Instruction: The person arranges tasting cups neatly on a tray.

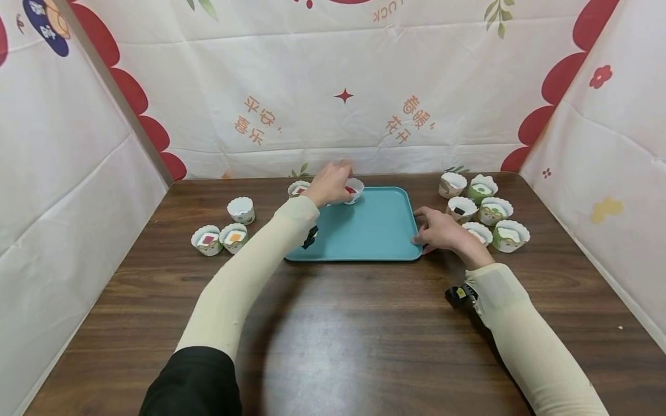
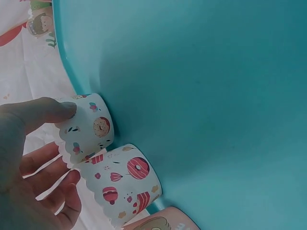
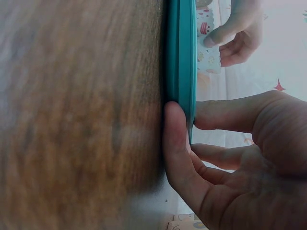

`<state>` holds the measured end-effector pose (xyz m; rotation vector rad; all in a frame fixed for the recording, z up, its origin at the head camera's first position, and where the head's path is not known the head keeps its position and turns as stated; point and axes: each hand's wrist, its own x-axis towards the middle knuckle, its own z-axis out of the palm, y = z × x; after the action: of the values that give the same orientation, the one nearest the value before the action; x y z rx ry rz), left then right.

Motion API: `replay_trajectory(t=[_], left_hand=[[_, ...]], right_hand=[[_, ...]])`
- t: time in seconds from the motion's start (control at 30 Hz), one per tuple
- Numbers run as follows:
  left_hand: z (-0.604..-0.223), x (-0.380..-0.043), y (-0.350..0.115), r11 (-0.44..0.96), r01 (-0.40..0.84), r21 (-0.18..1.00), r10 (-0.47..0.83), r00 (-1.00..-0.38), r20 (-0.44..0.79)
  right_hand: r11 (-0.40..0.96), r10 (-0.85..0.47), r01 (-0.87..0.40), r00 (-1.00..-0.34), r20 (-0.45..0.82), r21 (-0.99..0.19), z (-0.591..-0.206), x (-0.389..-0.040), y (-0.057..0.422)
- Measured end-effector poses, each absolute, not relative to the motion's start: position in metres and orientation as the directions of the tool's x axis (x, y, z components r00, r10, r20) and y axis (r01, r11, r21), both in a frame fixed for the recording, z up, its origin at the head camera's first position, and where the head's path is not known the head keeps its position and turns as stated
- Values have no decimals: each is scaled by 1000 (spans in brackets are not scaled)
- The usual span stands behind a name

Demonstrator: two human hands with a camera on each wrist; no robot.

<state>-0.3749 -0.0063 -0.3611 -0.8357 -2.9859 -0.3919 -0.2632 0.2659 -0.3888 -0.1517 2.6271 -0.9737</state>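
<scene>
At the far edge of a teal tray (image 1: pixel 364 231), my left hand (image 1: pixel 331 184) pinches a white paper baking cup (image 1: pixel 355 190) with a doughnut print and something red inside. The left wrist view shows the thumb on the wall of this cup (image 2: pixel 91 125), with fingers on its far side. Touching it is a second printed cup (image 2: pixel 125 182), and a pinkish cup (image 2: pixel 165 221) is partly cut off below. My right hand (image 1: pixel 441 230) grips the tray's right edge near the front corner. In the right wrist view, fingers lie on both sides of the rim (image 3: pixel 184 72).
Left of the tray stand a white cup (image 1: pixel 241 210), a cup with a dark red square (image 1: pixel 207 240) and one with an orange square (image 1: pixel 233 238). Several filled cups (image 1: pixel 510 237) cluster to the right on the brown table (image 1: pixel 364 335). A printed cloth (image 1: pixel 333 69) hangs behind.
</scene>
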Motion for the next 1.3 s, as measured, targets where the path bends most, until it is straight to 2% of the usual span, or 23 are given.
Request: replay_trajectory(t=[0.7, 1.03, 1.3], left_hand=[[-361, -374, -9, 851, 495, 178, 496, -867, 40], [-358, -369, -15, 815, 532, 231, 529, -845, 78], [-344, -360, -28, 769, 535, 351, 528, -840, 124]], right_hand=[[757, -215, 15, -938, -270, -654, -387, -262, 266], [757, -215, 15, -938, -271, -653, -385, -261, 265], [757, -217, 14, -938, -271, -653, -387, -262, 265]])
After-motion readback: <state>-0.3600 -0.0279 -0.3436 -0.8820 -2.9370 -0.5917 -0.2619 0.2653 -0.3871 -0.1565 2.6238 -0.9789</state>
